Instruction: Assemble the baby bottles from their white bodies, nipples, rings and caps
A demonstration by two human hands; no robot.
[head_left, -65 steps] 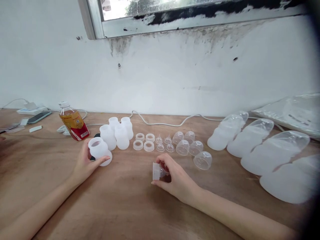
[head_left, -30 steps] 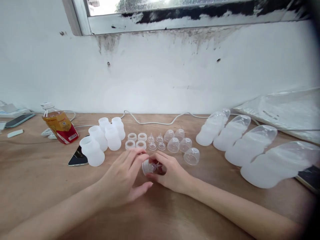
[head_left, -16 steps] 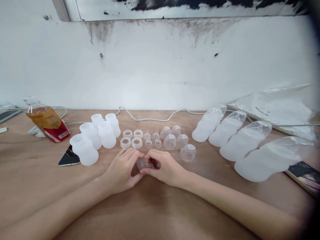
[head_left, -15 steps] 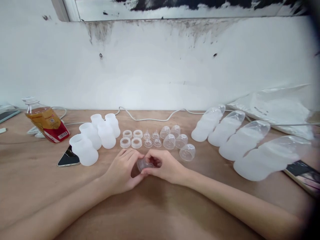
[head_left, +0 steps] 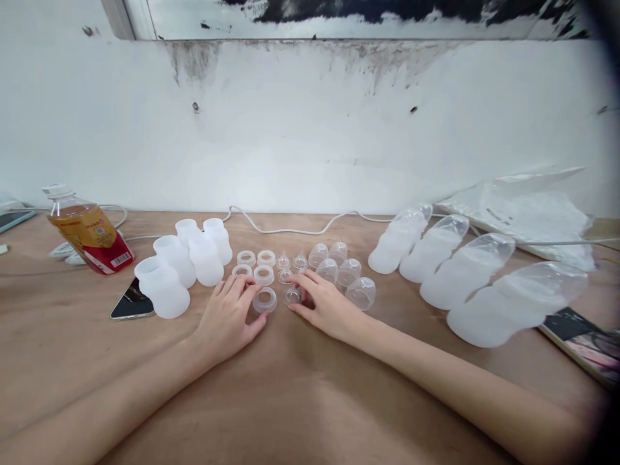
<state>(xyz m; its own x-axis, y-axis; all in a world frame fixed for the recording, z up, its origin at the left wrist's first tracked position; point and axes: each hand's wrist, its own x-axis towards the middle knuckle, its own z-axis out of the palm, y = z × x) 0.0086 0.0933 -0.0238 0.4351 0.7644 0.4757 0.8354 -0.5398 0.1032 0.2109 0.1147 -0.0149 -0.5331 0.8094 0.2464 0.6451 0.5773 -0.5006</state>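
My left hand (head_left: 233, 311) has its thumb and fingers around the edge of a translucent collar ring (head_left: 265, 309), which lies flat on the table. My right hand (head_left: 325, 306) pinches the rim of a clear bottle teat (head_left: 290, 298) at table level, just right of that ring. Ring and teat are apart. Behind my left fingers are several more collar rings (head_left: 266, 257), in rows. Beyond my right fingers stand more clear teats (head_left: 283, 260). Several clear dome caps (head_left: 360, 294) are grouped close beside my right hand.
Several frosted open bottles (head_left: 167, 290) stand at left by a black phone (head_left: 132, 303) and a tilted drink bottle (head_left: 92, 232). Several capped bottles (head_left: 504, 310) line the right, near another phone (head_left: 584, 342) and a plastic bag (head_left: 518, 206). A white cable (head_left: 290, 231) runs behind.
Half a second ago both hands were together holding the clear parts between them. Now they are apart, the ring at my left hand and the teat at my right, both down on the table.
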